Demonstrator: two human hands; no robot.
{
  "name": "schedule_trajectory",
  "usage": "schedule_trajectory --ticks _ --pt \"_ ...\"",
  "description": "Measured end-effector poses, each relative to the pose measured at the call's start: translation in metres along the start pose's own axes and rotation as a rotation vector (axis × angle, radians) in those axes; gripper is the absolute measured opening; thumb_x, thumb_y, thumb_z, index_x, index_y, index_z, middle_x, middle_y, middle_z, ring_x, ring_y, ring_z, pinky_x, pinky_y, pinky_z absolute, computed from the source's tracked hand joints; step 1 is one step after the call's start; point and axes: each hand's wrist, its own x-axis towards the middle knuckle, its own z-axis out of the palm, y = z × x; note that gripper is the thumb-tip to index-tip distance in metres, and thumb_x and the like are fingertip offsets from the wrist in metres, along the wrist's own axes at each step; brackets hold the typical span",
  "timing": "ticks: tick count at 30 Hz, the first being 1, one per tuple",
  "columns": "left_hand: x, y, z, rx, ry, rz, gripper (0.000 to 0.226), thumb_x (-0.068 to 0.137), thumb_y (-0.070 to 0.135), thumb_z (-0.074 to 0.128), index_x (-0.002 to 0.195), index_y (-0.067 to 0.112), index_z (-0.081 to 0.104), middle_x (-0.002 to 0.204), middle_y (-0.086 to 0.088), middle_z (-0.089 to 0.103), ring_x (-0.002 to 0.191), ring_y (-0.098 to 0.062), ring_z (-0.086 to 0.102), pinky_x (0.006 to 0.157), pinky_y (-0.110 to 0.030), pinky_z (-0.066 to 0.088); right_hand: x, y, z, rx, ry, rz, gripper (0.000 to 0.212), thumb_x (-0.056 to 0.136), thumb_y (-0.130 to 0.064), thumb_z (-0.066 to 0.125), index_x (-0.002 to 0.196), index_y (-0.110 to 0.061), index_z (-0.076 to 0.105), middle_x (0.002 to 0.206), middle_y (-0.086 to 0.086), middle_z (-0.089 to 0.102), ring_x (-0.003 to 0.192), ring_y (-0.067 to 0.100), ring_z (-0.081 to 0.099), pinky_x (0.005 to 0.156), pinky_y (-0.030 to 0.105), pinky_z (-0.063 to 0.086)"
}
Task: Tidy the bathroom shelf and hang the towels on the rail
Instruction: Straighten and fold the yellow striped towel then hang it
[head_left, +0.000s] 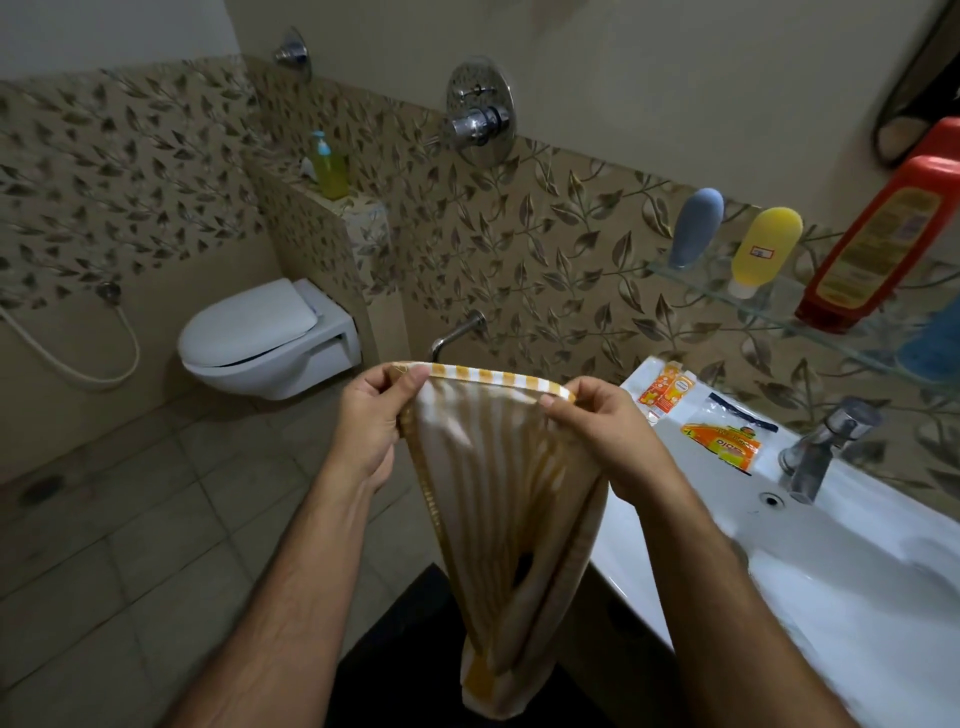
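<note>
A yellow-and-white striped towel (498, 499) hangs in front of me, its top edge stretched flat between both hands. My left hand (371, 421) pinches the left corner and my right hand (597, 431) pinches the right corner. The cloth drops in folds to about knee height. At the right a glass shelf (769, 306) on the wall carries a grey-blue tube (696, 228), a yellow bottle (763, 249) and a red bottle (883, 228), all standing upside down on their caps. No towel rail shows in this view.
A white basin (857, 561) with a chrome tap (826, 441) is at the right; packets (711, 421) lie on its rim. A wall-hung toilet (265, 338) is at the left, a soap dispenser (327, 166) on the ledge above it, and a wall mixer valve (480, 117) behind.
</note>
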Motion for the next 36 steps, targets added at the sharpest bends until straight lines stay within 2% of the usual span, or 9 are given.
schedule_trajectory --ticks 5,11,14,20,24,28,30,33,36 --pt "0.008 0.019 -0.003 0.197 0.257 0.342 0.009 0.084 0.013 0.072 0.078 0.019 0.071 0.07 0.006 0.071 0.068 -0.007 0.065 0.063 -0.023 0.056 0.003 0.014 0.003 -0.394 -0.013 0.042 0.022 0.083 -0.016 0.072 0.07 -0.018 0.055 0.066 0.003 0.061 0.062 0.014 0.056 0.064 0.033 0.047" --pt "0.018 0.025 -0.022 0.614 0.43 0.486 0.01 0.082 0.027 0.075 0.079 0.017 0.073 0.062 0.013 0.063 0.056 0.004 0.052 0.059 -0.021 0.045 -0.007 0.003 0.005 -0.113 -0.249 0.003 0.012 0.093 -0.016 0.065 0.083 -0.008 0.065 0.073 0.006 0.063 0.067 0.013 0.056 0.061 0.024 0.044" --pt "0.017 0.019 -0.025 0.648 0.448 0.44 0.015 0.081 0.029 0.074 0.071 0.019 0.069 0.051 0.016 0.055 0.049 0.004 0.044 0.055 -0.024 0.039 -0.003 0.003 0.016 -0.137 -0.163 -0.079 0.019 0.095 -0.02 0.063 0.082 -0.008 0.069 0.072 0.001 0.066 0.069 0.01 0.059 0.064 0.026 0.045" --pt "0.007 -0.002 -0.021 0.683 0.263 0.317 0.012 0.082 0.031 0.075 0.08 0.02 0.077 0.066 0.009 0.069 0.062 -0.006 0.061 0.061 -0.03 0.05 0.014 0.005 0.059 -0.412 0.15 -0.241 0.018 0.09 -0.029 0.066 0.077 -0.017 0.071 0.063 -0.01 0.065 0.064 0.007 0.058 0.064 0.034 0.047" --pt "0.011 -0.005 -0.021 0.595 0.105 0.245 0.011 0.081 0.02 0.076 0.092 0.021 0.077 0.079 0.008 0.075 0.077 -0.008 0.07 0.072 -0.032 0.057 0.018 -0.003 0.077 -0.428 0.016 -0.225 0.011 0.092 -0.019 0.064 0.092 -0.016 0.075 0.081 -0.006 0.073 0.079 0.01 0.066 0.076 0.034 0.051" --pt "0.021 0.006 -0.031 0.533 -0.204 0.163 0.046 0.082 0.011 0.074 0.125 0.025 0.065 0.103 0.005 0.073 0.095 -0.006 0.068 0.086 -0.025 0.054 0.02 -0.013 0.083 -0.235 -0.179 -0.187 0.016 0.095 -0.004 0.057 0.101 -0.006 0.072 0.09 -0.001 0.071 0.085 0.003 0.062 0.079 0.018 0.046" --pt "0.026 0.011 -0.036 0.511 -0.369 0.101 0.055 0.084 0.006 0.072 0.133 0.028 0.057 0.099 0.004 0.071 0.093 -0.008 0.065 0.09 -0.026 0.054 0.021 -0.017 0.082 -0.201 -0.239 -0.172 0.017 0.096 -0.002 0.055 0.102 -0.003 0.071 0.09 0.001 0.07 0.085 0.004 0.061 0.078 0.015 0.045" --pt "0.03 0.019 -0.036 0.539 -0.525 0.045 0.04 0.085 0.003 0.069 0.12 0.022 0.066 0.101 0.001 0.073 0.096 -0.009 0.066 0.089 -0.025 0.054 0.026 -0.02 0.082 -0.234 -0.283 -0.17 0.015 0.097 -0.005 0.056 0.1 -0.001 0.071 0.089 0.002 0.07 0.085 0.004 0.062 0.079 0.017 0.046" --pt "0.037 0.024 -0.033 0.616 -0.387 0.109 0.014 0.083 0.004 0.072 0.095 0.011 0.074 0.085 -0.006 0.072 0.077 -0.012 0.064 0.07 -0.019 0.05 0.031 -0.015 0.084 -0.238 -0.217 -0.161 0.018 0.086 -0.025 0.069 0.089 -0.007 0.069 0.081 0.009 0.066 0.077 0.016 0.057 0.072 0.034 0.043"
